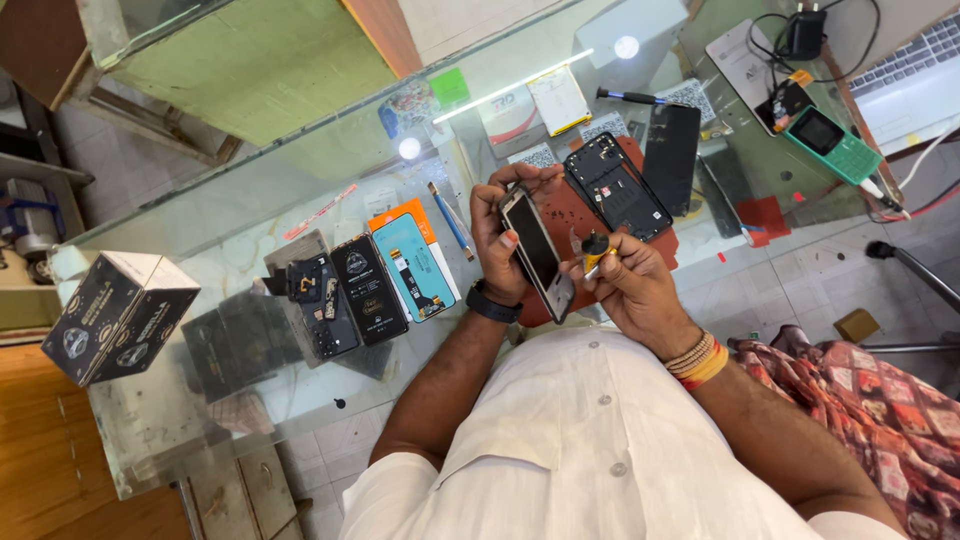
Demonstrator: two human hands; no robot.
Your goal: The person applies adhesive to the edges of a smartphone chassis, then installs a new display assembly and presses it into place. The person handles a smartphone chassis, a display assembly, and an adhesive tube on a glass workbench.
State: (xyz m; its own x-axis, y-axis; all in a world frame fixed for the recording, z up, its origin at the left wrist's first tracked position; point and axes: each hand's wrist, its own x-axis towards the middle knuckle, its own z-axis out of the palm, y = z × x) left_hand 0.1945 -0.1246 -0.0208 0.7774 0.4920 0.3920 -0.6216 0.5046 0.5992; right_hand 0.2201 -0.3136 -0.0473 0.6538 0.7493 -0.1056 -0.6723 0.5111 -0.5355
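The left hand [497, 245] wraps its fingers around a dark phone screen panel [535, 250], tilting it above the glass counter [250, 230] so its edge faces the right hand [630, 285], which pinches a small yellow-and-black tube [594, 250] against that edge.

Bright, even daylight-like lighting. Glare on the glass counter [300, 170] beyond the hands: one long tube-light reflection, two round lamp spots. Soft, faint shadows below the hands. Sharp centre; wide-angle bending toward the edges; slight softness at far corners.
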